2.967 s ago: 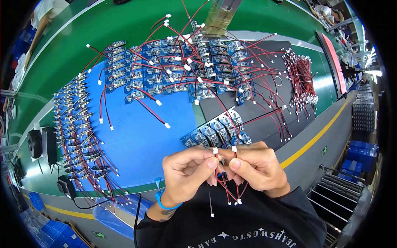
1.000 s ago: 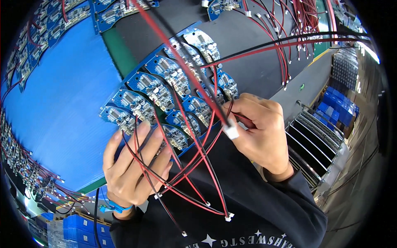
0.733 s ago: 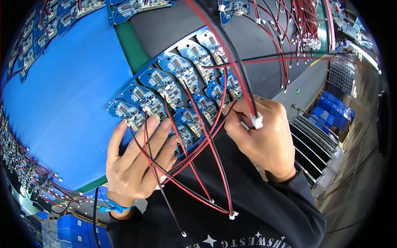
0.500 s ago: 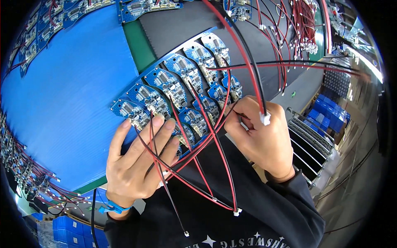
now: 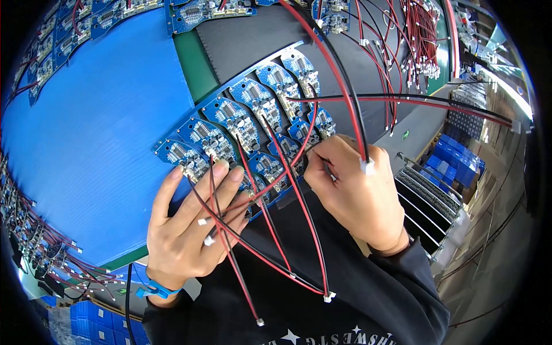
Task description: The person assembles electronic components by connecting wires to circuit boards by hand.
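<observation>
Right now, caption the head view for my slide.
Left hand spread at the left of the circuit panel, right hand curled at its right edge, red-black leads crossing the view.

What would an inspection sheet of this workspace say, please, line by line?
Surface: blue mat and black mat, green strip between.
Workpiece: blue circuit-board panel, set slantwise.
Clutter: red-black wire pile, upper right; more boards, upper left.
Left hand: fingers spread at the panel's lower left end.
Right hand: fingers curled at its lower right edge; grip hidden.
Cables: wire leads run from the panel, some crossing.
Surroundings: blue boxes, metal rack at right.
</observation>
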`<state>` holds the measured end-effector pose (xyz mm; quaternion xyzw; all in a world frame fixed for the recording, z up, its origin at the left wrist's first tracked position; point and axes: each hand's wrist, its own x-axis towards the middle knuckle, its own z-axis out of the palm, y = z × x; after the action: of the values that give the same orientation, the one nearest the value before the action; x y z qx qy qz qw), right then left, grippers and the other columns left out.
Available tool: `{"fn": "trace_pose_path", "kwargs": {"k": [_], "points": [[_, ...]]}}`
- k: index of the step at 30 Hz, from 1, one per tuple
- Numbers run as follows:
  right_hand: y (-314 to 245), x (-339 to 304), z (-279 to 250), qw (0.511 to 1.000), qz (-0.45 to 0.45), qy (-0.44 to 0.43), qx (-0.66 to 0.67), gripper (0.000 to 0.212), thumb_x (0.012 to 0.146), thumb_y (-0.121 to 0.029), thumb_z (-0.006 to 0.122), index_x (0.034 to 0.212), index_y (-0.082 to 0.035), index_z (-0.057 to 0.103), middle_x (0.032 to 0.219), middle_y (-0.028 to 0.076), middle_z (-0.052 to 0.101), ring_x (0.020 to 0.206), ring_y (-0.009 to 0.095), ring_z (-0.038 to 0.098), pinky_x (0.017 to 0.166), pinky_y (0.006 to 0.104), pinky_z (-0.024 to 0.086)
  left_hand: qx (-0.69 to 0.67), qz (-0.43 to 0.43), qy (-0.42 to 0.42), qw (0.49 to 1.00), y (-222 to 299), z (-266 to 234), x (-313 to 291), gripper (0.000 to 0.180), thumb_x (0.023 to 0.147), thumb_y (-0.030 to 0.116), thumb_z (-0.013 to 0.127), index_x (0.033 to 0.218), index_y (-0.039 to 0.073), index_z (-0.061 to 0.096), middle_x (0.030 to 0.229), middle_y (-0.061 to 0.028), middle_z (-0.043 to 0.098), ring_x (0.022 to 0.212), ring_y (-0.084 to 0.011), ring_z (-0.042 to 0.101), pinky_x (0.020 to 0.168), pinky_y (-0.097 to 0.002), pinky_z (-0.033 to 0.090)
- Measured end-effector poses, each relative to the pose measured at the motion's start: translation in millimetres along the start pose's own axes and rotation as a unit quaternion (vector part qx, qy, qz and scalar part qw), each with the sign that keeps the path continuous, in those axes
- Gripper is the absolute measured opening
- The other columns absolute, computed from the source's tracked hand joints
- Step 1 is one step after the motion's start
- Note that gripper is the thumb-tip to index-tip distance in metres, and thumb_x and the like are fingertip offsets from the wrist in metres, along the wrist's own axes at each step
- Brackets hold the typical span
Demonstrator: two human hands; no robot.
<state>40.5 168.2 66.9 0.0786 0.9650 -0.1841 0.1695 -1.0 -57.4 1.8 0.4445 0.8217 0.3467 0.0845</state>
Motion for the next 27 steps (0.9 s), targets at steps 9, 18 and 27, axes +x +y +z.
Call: {"fn": "trace_pose_path", "kwargs": {"k": [9,18,27], "points": [[4,-3,-10,0.999,-0.023,-0.012,-0.026,0.012,0.078,-0.006,0.071,0.086,-0.003,0.062,0.070,0.010,0.062,0.055,0.028,0.060,0.053,0.0366,0.047,-0.002,0.003,-0.011,1.000,-1,1,-1,0.016,0.080,0.018,0.071,0.095,0.011,0.073,0.118,-0.0081,0.069,0.120,-0.0253,0.061,0.107,-0.0494,0.037],[7,-8,12,0.993,0.004,0.101,0.057,0.014,0.076,0.002,0.070,0.086,0.000,0.060,0.070,0.010,0.061,0.053,0.020,0.062,0.050,0.0276,0.049,-0.007,0.016,-0.003,1.000,-4,0,-3,0.021,0.081,0.017,0.070,0.100,0.009,0.073,0.120,-0.0078,0.068,0.120,-0.0245,0.061,0.107,-0.0494,0.037],[5,-4,13,0.986,0.010,0.126,0.109,0.014,0.074,0.003,0.069,0.076,0.001,0.055,0.065,0.012,0.060,0.054,0.026,0.063,0.053,0.0315,0.049,0.003,0.033,-0.005,0.999,-1,-1,3,0.021,0.081,0.017,0.069,0.100,0.009,0.073,0.121,-0.0081,0.067,0.121,-0.0251,0.059,0.106,-0.0501,0.038]]}}
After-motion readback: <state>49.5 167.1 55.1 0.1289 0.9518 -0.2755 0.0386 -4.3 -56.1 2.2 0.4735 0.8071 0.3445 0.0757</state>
